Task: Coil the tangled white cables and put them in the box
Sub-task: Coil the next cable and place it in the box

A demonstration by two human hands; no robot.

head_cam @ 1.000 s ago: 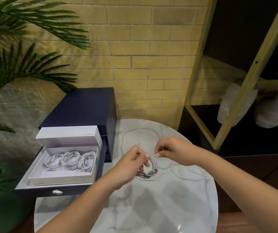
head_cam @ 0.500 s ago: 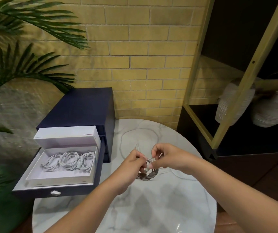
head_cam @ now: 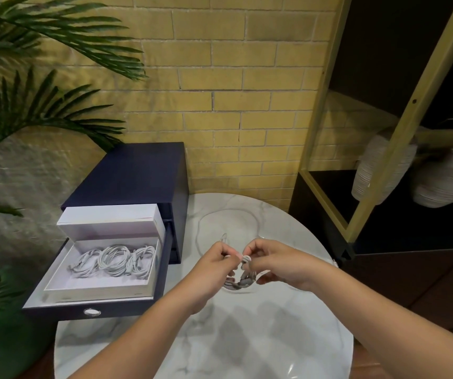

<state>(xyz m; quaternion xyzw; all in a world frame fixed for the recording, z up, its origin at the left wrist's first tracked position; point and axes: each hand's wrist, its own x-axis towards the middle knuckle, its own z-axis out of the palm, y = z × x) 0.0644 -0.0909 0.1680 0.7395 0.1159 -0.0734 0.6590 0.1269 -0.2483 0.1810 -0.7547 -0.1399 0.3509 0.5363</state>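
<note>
Both hands met over the marble table (head_cam: pixel 247 337), and between them hung a small coil of white cable (head_cam: pixel 240 280). The left hand (head_cam: pixel 214 265) pinched the top of the coil with its fingertips closed tight; the right hand (head_cam: pixel 277 265) pinched the same spot from the other side, where a cable end (head_cam: pixel 246 259) stuck out between the 2 grips. The coil drooped below the pinch, just above the tabletop. Beyond the grip, a loose loop of cable (head_cam: pixel 228 217) lay slack on the marble — it trailed back toward the hands.

Left of the grip sat a white box (head_cam: pixel 99 288), lid raised, inside the pulled-out drawer (head_cam: pixel 91 310) of a navy cabinet (head_cam: pixel 135 173). 3 finished coils (head_cam: pixel 114 259) lay side by side in the box. No writing or brand could be read anywhere — the box faces looked blank.
</note>
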